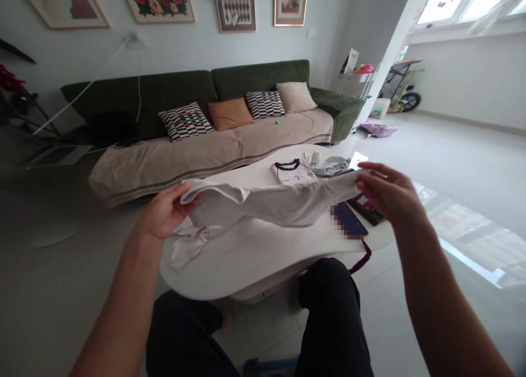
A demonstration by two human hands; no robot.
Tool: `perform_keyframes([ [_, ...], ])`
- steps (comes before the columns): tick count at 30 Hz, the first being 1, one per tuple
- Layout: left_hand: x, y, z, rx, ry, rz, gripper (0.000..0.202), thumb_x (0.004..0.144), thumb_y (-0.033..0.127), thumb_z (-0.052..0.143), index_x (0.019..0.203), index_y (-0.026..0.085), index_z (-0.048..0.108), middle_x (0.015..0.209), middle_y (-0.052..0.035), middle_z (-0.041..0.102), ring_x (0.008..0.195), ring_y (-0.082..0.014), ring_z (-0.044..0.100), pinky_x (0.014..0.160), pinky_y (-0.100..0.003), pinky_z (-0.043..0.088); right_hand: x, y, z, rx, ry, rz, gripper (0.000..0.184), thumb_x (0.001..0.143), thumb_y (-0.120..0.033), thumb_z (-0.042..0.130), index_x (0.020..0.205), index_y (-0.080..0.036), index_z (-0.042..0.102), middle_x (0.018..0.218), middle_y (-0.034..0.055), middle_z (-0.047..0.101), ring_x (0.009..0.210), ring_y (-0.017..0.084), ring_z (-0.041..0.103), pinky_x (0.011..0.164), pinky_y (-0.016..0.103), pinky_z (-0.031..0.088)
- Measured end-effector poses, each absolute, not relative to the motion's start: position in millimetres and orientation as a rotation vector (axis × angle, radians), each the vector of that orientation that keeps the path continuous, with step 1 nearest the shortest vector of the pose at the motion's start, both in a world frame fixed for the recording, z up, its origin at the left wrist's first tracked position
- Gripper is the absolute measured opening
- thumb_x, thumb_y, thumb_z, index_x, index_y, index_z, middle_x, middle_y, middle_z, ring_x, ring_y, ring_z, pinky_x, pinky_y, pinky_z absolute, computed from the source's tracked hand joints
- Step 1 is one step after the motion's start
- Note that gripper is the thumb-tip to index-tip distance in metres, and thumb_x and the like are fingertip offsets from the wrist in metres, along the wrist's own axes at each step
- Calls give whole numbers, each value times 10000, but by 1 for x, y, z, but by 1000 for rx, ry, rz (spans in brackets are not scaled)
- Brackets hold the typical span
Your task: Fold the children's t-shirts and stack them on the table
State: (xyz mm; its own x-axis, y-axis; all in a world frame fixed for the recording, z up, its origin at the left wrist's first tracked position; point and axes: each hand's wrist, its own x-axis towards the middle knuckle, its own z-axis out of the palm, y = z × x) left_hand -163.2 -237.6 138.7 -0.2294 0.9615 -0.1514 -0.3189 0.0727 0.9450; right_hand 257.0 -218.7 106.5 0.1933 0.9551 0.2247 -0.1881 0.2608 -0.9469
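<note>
A white garment (283,204) is stretched sideways in the air over the white table, sagging in the middle. My left hand (166,210) grips its left end, thumb on top, and the cloth edge gapes there like an opening. At the other end, my right hand (384,188) pinches the cloth between thumb and fingers. Behind the garment lies a folded white shirt (293,172) with a dark collar. Another white cloth piece (187,245) rests on the table's left part, below my left hand. What kind of garment I hold cannot be made out.
The rounded white table (246,262) stands before my knees. On its right are a dark blue flat item (350,221), a dark box (367,207) and a crumpled plastic bag (332,166). A green sofa (263,73) with cushions runs along the wall.
</note>
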Motion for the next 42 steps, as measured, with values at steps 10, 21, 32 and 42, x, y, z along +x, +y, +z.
perform_keyframes([
  [10,-109,-47,131,1229,1419,1098,200,781,154,442,866,55,593,748,-72,644,702,-144,603,703,-308,461,258,-154,42,-1234,-776,1025,322,521,-219,737,829,-147,677,519,-35,543,385,55,448,345,178,405],
  [21,-84,-45,-60,1642,1842,925,351,724,187,558,1073,157,556,1197,-108,541,1154,-224,447,968,-346,322,260,-208,-153,-1980,-1414,450,289,756,-307,464,956,-146,597,933,106,622,686,195,624,669,348,484],
  [32,-222,-135,-153,1877,2403,177,486,858,407,345,1316,252,387,1365,-133,364,1285,-355,220,941,-605,247,160,-171,-164,-1690,-2510,223,510,866,-445,347,1358,-326,276,1447,26,216,1333,297,50,989,572,177],
  [42,-233,-44,-124,1660,2414,143,486,810,483,403,1206,224,514,1285,-150,457,1214,-352,344,920,-543,303,122,-228,-175,-2166,-2087,229,528,850,-425,359,1354,-273,312,1446,76,206,1316,341,114,944,572,242],
])
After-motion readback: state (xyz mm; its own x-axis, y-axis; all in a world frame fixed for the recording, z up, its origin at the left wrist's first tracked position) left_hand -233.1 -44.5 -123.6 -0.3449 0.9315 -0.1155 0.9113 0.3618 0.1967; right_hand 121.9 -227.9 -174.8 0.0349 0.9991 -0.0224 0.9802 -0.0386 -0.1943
